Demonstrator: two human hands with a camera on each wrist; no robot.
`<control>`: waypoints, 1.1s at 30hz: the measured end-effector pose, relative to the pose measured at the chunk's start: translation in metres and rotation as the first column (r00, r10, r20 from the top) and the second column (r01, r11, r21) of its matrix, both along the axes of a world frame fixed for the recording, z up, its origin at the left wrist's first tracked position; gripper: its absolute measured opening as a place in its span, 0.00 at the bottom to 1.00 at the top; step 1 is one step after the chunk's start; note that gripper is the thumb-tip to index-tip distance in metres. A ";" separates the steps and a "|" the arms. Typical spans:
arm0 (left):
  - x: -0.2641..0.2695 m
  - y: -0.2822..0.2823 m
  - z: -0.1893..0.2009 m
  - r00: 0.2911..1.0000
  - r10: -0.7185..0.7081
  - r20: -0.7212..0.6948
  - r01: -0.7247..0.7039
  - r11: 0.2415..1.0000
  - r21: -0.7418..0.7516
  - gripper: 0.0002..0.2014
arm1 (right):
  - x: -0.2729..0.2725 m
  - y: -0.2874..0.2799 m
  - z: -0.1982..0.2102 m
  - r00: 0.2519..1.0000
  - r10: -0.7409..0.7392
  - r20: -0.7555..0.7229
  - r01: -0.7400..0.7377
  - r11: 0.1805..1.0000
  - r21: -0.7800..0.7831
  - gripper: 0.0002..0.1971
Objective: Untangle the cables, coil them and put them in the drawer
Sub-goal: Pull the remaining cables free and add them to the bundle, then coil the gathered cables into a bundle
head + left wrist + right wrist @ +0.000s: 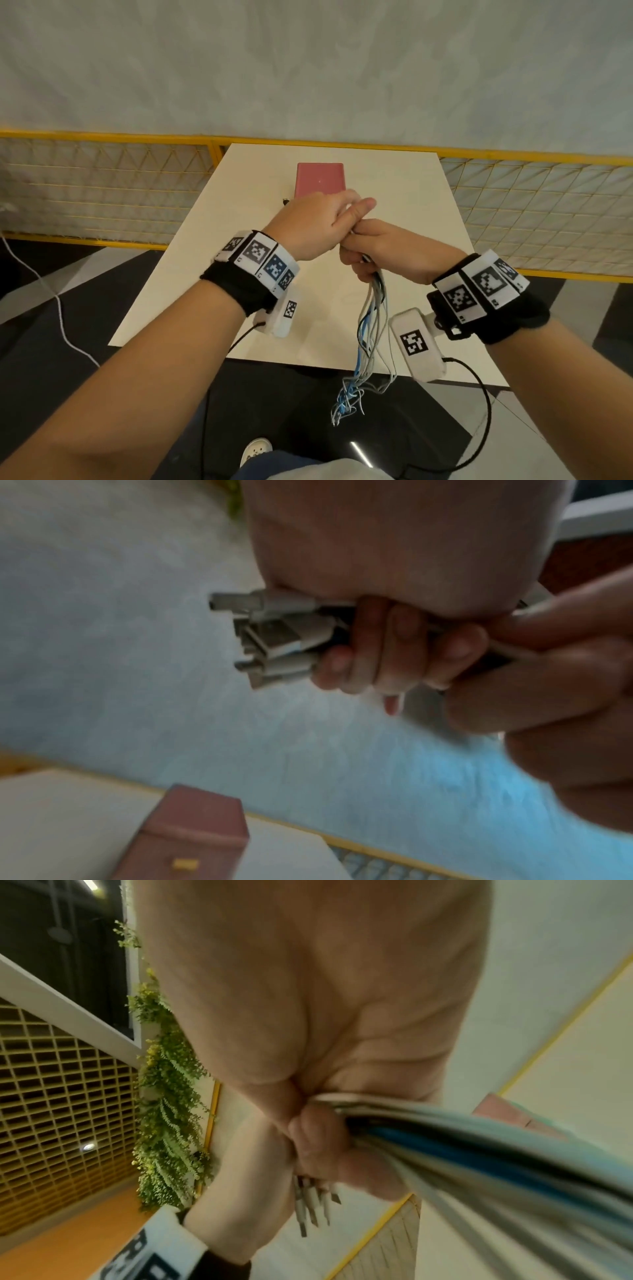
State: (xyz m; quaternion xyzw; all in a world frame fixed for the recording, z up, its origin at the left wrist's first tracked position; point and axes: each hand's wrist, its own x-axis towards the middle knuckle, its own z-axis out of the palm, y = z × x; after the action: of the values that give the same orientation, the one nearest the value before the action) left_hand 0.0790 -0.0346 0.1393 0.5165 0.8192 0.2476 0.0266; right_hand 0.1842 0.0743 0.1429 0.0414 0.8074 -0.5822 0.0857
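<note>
A bundle of white, grey and blue cables hangs from my two hands above the white table, its loose ends tangled below the table's front edge. My right hand grips the bundle in a fist, and the cables stream out of that right hand. My left hand holds the top end just above it. There the left hand's fingers curl round the cords, and several USB plugs stick out past them. The pink drawer box stands at the table's far side, closed.
A yellow mesh fence runs behind and beside the table. A white cord trails over the dark floor at the left. My shoe shows below the table's near edge. Black leads run from the wrist cameras.
</note>
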 end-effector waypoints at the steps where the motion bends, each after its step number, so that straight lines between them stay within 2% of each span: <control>1: 0.000 0.002 0.000 1.000 0.025 0.014 -0.026 0.999 0.036 0.18 | 0.001 0.000 -0.001 1.000 0.008 -0.024 -0.008 1.000 0.003 0.13; 4: -0.005 0.003 -0.001 0.987 0.117 0.112 -0.137 0.972 0.193 0.18 | 0.004 0.000 -0.009 0.993 0.048 -0.112 -0.047 0.999 0.009 0.11; 6: -0.011 0.001 0.006 0.959 0.186 0.212 -0.249 0.913 0.323 0.19 | 0.006 0.003 -0.022 0.992 0.058 -0.116 -0.059 0.998 0.001 0.11; 8: -0.020 -0.003 0.019 0.922 0.214 0.322 -0.344 0.834 0.431 0.18 | 0.010 0.004 -0.040 0.992 0.067 -0.104 -0.064 0.998 0.028 0.11; 11: -0.039 -0.017 0.043 0.858 0.257 0.444 -0.495 0.644 0.584 0.15 | 0.020 0.004 -0.074 0.998 0.037 -0.044 -0.032 0.991 0.128 0.11; 12: -0.044 -0.023 0.047 0.844 0.269 0.463 -0.521 0.612 0.595 0.14 | 0.024 0.004 -0.083 1.000 0.010 -0.023 -0.006 0.989 0.146 0.10; 13: -0.049 -0.027 0.047 0.842 0.280 0.462 -0.524 0.629 0.575 0.13 | 0.026 0.005 -0.090 1.000 -0.022 -0.012 0.024 0.986 0.164 0.10; 15: -0.058 -0.034 0.042 0.864 0.327 0.383 -0.482 0.759 0.439 0.10 | 0.028 0.008 -0.096 0.998 -0.067 -0.003 0.066 0.972 0.225 0.10; 16: -0.062 -0.037 0.038 0.875 0.367 0.317 -0.466 0.817 0.339 0.12 | 0.028 0.009 -0.096 0.997 -0.079 -0.017 0.080 0.957 0.280 0.09; 17: -0.066 -0.041 0.033 0.876 0.419 0.240 -0.471 0.851 0.233 0.16 | 0.028 0.010 -0.095 0.995 -0.086 -0.042 0.096 0.936 0.340 0.09; 19: -0.069 -0.048 0.023 0.850 0.527 0.030 -0.527 0.848 0.050 0.23 | 0.024 0.010 -0.089 0.991 -0.097 -0.090 0.126 0.904 0.409 0.10; 20: -0.064 -0.049 0.018 0.850 0.523 -0.062 -0.522 0.852 0.029 0.23 | 0.022 0.008 -0.085 0.989 -0.102 -0.108 0.139 0.897 0.419 0.10; 22: -0.041 -0.041 0.006 0.920 0.371 -0.127 -0.357 0.926 0.120 0.19 | 0.014 0.002 -0.074 0.986 -0.084 -0.142 0.139 0.885 0.444 0.09; 24: -0.011 -0.028 -0.006 0.988 0.144 -0.053 -0.138 0.985 0.102 0.18 | 0.005 -0.007 -0.061 0.982 -0.053 -0.181 0.134 0.874 0.467 0.08; 26: 0.005 -0.018 -0.021 0.994 0.077 0.074 -0.074 0.996 -0.047 0.20 | -0.003 -0.012 -0.049 0.975 -0.050 -0.214 0.146 0.877 0.458 0.10; 27: 0.007 -0.016 -0.028 0.987 0.106 0.120 -0.097 0.993 -0.073 0.22 | -0.006 -0.014 -0.044 0.975 -0.060 -0.216 0.152 0.884 0.442 0.11; 29: 0.006 -0.015 -0.035 0.960 0.162 0.229 -0.171 0.985 0.020 0.21 | -0.007 -0.013 -0.038 0.982 -0.076 -0.172 0.134 0.923 0.360 0.10; 31: 0.002 -0.015 -0.036 0.951 0.180 0.252 -0.221 0.965 0.144 0.16 | -0.002 -0.008 -0.037 0.995 -0.070 -0.069 0.079 0.987 0.140 0.11; 33: -0.005 -0.017 -0.032 0.937 0.198 0.288 -0.277 0.923 0.267 0.12 | 0.009 0.001 -0.045 1.000 -0.011 -0.027 0.009 0.997 -0.077 0.15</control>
State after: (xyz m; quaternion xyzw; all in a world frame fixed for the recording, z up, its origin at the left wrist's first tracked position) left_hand 0.0736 -0.0517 0.1076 0.3741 0.8181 0.4361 0.0217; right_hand 0.1930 0.0754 0.0978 0.0340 0.7852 -0.6139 0.0732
